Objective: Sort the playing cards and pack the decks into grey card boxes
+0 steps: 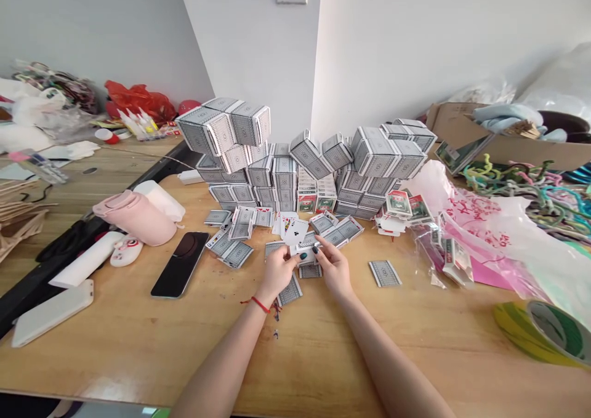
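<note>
At the middle of the table, a playing card (307, 241) with a grey patterned back is held between both hands. My left hand (278, 274) pinches its left side, and my right hand (334, 271) pinches its right side. Loose face-up cards (295, 229) lie just beyond the fingers. Grey-backed cards (290, 290) lie beneath and beside my hands, and a single card (385, 273) rests apart on the right. Behind them stand stacked blocks folded from cards (284, 184). Whether the held piece is one card or several is too small to tell.
A black phone (180, 264), a pink pouch-like item (136, 216) and a white power bank (54, 312) lie on the left. To the right are card boxes (399, 202), pink-printed plastic (480, 215) and a roll of yellow-green tape (517, 329). A cardboard box (512, 138) stands behind.
</note>
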